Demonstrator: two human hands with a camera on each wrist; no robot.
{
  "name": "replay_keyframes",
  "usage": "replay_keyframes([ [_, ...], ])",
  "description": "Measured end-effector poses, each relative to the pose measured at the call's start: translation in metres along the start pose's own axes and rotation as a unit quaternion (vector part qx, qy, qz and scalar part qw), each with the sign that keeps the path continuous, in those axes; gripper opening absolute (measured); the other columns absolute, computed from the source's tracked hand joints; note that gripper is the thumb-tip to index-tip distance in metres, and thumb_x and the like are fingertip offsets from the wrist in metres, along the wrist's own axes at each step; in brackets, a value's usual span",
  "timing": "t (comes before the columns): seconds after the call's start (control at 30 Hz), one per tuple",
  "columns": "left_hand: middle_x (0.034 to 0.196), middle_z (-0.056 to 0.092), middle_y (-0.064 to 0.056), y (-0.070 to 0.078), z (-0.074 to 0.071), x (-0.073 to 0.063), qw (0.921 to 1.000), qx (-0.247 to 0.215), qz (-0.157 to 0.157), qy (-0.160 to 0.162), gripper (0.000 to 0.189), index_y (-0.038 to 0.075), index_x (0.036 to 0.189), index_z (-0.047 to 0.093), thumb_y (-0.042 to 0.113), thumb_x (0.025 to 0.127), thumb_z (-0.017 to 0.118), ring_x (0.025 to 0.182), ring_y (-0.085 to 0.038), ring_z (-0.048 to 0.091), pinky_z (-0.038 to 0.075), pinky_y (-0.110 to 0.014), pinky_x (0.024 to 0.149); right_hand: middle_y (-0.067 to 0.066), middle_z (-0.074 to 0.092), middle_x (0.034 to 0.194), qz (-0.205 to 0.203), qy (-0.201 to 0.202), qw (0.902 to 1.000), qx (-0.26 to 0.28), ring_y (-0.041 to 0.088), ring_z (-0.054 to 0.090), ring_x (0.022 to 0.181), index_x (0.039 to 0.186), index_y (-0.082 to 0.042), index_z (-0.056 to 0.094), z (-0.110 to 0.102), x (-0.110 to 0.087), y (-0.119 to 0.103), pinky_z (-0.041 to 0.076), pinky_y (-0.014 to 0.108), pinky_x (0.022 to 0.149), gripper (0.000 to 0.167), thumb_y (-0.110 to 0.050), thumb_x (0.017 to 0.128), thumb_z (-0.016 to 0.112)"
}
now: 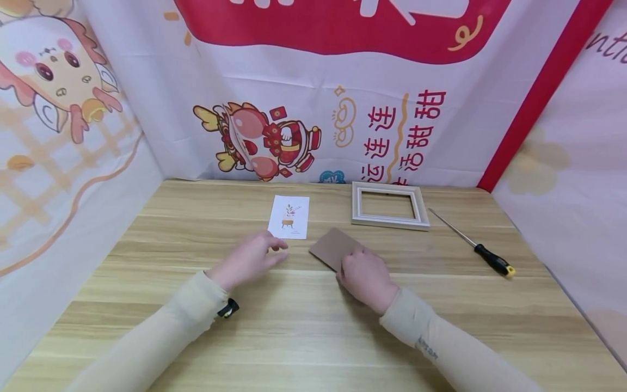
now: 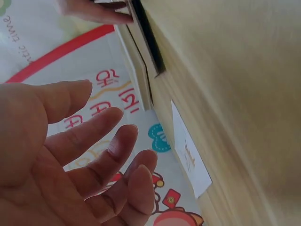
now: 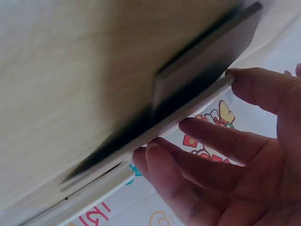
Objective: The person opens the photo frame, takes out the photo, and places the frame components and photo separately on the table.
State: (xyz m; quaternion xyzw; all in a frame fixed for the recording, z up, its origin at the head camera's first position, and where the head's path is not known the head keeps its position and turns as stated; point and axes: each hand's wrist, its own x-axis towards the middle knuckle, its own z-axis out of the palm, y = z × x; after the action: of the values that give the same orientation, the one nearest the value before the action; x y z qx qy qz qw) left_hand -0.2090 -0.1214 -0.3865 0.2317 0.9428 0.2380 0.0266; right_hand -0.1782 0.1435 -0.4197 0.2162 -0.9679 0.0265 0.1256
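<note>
My right hand (image 1: 364, 277) grips the near right edge of a brown photo frame backing board (image 1: 333, 246), which is tilted over the table. In the right wrist view, the board's underside looks dark and carries a flat stand leg (image 3: 211, 59). My left hand (image 1: 252, 258) holds nothing; its fingers are loosely bent, palm facing the right hand. Just beyond its fingertips a small white picture card (image 1: 289, 218) with a potted plant print lies flat. Behind the board rests an off-white photo frame (image 1: 356, 206), its middle see-through to the table.
A screwdriver (image 1: 492, 258) with a black and yellow handle lies at the right, its shaft pointing toward the frame. The wood-grain table (image 1: 303, 337) ends against a printed cloth backdrop (image 1: 171, 109), and more cloth hangs along both sides.
</note>
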Motion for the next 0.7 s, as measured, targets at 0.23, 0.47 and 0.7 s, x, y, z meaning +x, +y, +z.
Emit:
replay_keyframes([
  [0.23, 0.102, 0.069, -0.001, 0.016, 0.008, -0.020, 0.9997, 0.017, 0.019, 0.002, 0.026, 0.010, 0.112, 0.075, 0.027, 0.094, 0.070, 0.096, -0.022, 0.064, 0.052, -0.040, 0.083, 0.002, 0.054, 0.053, -0.086, 0.011, 0.9957, -0.031, 0.017, 0.049, 0.043, 0.055, -0.010, 0.057, -0.002, -0.003, 0.002, 0.045, 0.037, 0.039, 0.024, -0.002, 0.075, 0.067],
  [0.47, 0.103, 0.067, -0.002, 0.021, 0.011, -0.029, 0.9997, 0.011, 0.022, 0.004, 0.028, 0.008, 0.114, 0.074, 0.027, 0.094, 0.070, 0.097, -0.022, 0.063, 0.052, -0.040, 0.084, 0.006, 0.060, 0.056, -0.143, 0.008, 0.9854, -0.093, 0.015, 0.052, 0.043, 0.061, -0.006, 0.066, -0.017, -0.007, 0.006, 0.046, 0.031, 0.038, 0.023, 0.009, 0.078, 0.067],
  [0.7, 0.104, 0.068, -0.001, 0.019, 0.009, -0.031, 0.9998, 0.007, 0.016, 0.009, 0.028, 0.008, 0.115, 0.074, 0.025, 0.094, 0.070, 0.098, -0.022, 0.064, 0.052, -0.040, 0.086, 0.007, 0.062, 0.063, -0.108, -0.033, 0.9918, -0.060, 0.015, 0.056, 0.051, 0.072, -0.003, 0.066, -0.047, -0.003, 0.025, 0.049, 0.028, 0.043, 0.017, 0.008, 0.085, 0.065],
])
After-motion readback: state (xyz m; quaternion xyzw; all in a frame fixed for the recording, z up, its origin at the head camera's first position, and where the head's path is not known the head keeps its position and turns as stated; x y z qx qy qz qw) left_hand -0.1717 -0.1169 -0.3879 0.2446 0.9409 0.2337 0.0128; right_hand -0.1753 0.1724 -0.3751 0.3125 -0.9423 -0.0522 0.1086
